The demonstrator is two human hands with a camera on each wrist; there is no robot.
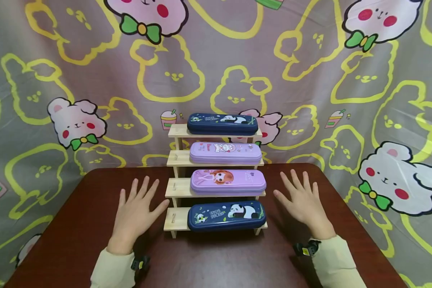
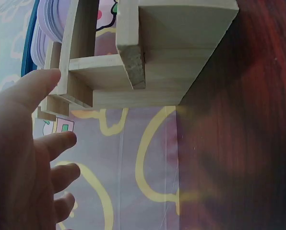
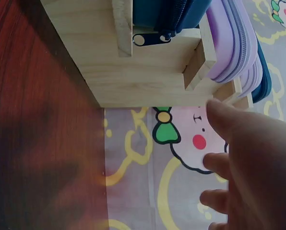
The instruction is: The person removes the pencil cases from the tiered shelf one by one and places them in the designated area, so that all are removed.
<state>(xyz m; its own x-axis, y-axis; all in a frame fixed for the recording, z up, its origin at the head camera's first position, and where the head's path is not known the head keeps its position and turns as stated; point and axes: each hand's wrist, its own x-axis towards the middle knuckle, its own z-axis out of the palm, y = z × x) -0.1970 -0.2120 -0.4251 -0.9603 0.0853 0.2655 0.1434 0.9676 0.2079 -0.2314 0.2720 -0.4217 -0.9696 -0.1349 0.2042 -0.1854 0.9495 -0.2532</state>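
A stepped wooden rack (image 1: 176, 218) bears a pencil case on each of its levels. Lowest is a dark blue panda case (image 1: 216, 224); above it come a pink-purple case with a red-haired girl (image 1: 245, 182), a lilac bunny case (image 1: 245, 150), and another dark blue panda case (image 1: 205, 128) on top. My left hand (image 1: 133, 216) is spread at the rack's left side, holding nothing. On the other side my right hand (image 1: 304, 204) is spread too, also holding nothing. In the right wrist view a zipper pull (image 3: 151, 39) hangs from the lowest case's end.
The rack stands on a dark red-brown wooden table (image 1: 216, 264). Behind and around the table hangs a grey curtain (image 1: 237, 52) with yellow outlines and pink-cheeked cartoon animals. Each wrist wears a black strap, and both sleeves (image 1: 115, 270) are pale.
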